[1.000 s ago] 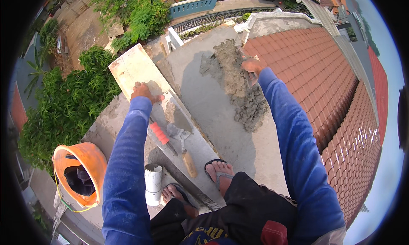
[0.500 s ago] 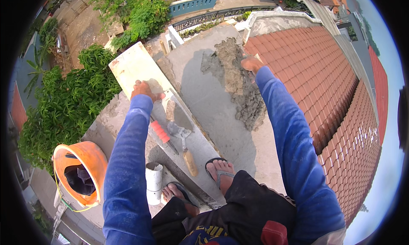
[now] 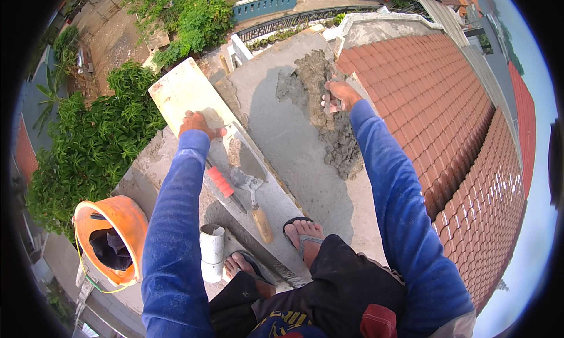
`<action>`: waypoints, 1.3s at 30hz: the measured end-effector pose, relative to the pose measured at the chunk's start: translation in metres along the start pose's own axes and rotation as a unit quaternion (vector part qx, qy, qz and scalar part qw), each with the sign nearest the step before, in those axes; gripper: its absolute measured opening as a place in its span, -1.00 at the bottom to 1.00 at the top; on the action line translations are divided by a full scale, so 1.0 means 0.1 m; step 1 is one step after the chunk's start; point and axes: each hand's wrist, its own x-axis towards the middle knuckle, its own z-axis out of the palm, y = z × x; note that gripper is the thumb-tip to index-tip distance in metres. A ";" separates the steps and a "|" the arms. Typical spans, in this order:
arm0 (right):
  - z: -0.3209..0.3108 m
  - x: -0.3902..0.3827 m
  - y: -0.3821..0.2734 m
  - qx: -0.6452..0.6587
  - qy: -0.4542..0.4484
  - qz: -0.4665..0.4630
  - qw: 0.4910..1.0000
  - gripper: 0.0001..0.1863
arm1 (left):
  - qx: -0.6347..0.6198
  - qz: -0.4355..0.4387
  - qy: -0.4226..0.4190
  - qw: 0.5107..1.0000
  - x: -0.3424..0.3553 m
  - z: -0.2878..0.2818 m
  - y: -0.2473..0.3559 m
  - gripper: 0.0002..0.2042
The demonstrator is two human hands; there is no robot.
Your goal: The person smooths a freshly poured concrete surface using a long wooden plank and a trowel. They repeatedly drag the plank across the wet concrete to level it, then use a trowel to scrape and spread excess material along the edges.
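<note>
My left hand [image 3: 198,125] rests on a pale board [image 3: 179,94], thumb stretched away from its bent fingers. My right hand [image 3: 341,96] is over the rough wet mortar [image 3: 343,144], beside the tiled roof. Its fingers are curled around a thin greyish thing that I cannot make out. A trowel [image 3: 262,225] with a wooden handle lies on the ledge below my left hand, mortar on its blade. Beside it lies a tool with a red grip [image 3: 220,181] and a narrow metal end. Smoother grey mortar [image 3: 294,144] spreads between my arms.
An orange bucket [image 3: 132,223] holding dark cloth stands at the left. A white pipe [image 3: 212,253] rises near my feet. Red roof tiles [image 3: 423,85] slope along the right. Past the ledge's left edge, leafy branches [image 3: 88,150] and ground lie lower down.
My right hand has moved a little left and toward me, over the mortar, and its curled fingers now show. My left hand stays on the board.
</note>
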 end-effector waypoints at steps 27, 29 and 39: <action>-0.09 -0.25 -0.23 -0.052 0.003 0.018 0.998 -0.25 | 0.009 -0.010 0.007 1.000 0.02 0.02 0.00 -0.11; -0.12 -0.27 -0.29 -0.058 0.008 0.024 0.998 -0.24 | 0.004 -0.012 0.012 1.000 0.01 0.01 0.01 -0.12; -0.13 0.61 -0.07 -0.286 0.029 -0.055 0.956 -0.44 | 0.004 -0.001 0.017 1.000 -0.02 -0.01 0.01 -0.12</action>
